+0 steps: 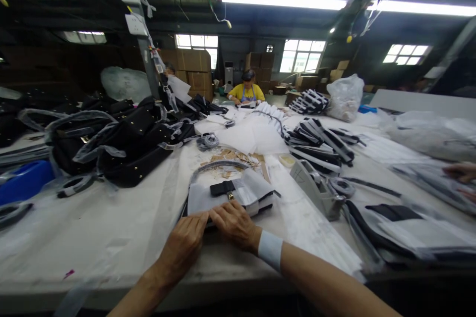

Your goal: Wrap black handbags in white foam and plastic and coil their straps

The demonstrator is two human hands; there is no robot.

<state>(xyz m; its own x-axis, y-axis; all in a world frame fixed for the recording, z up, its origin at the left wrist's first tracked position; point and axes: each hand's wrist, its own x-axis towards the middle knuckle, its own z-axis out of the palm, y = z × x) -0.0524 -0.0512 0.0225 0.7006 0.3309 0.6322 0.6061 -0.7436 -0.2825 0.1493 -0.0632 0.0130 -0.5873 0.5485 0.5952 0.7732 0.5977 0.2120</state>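
A black handbag wrapped in white paper (230, 197) lies flat on the white table (111, 237) in front of me, its grey wrapped handle (215, 166) arching away. My left hand (184, 245) presses on the bag's near left edge, fingers curled down onto the paper. My right hand (234, 223), with a white wristband, rests on the near edge beside it, fingers bent over the wrapping below the black clasp tab (222, 187).
A grey tape dispenser (316, 188) stands to the right. Black bags in plastic (122, 143) pile up at left, wrapped straps (320, 143) at right. Paper scraps (234, 158) lie beyond the bag. A person in yellow (246, 92) sits at the far end. Another person's hand (461, 172) shows at the right edge.
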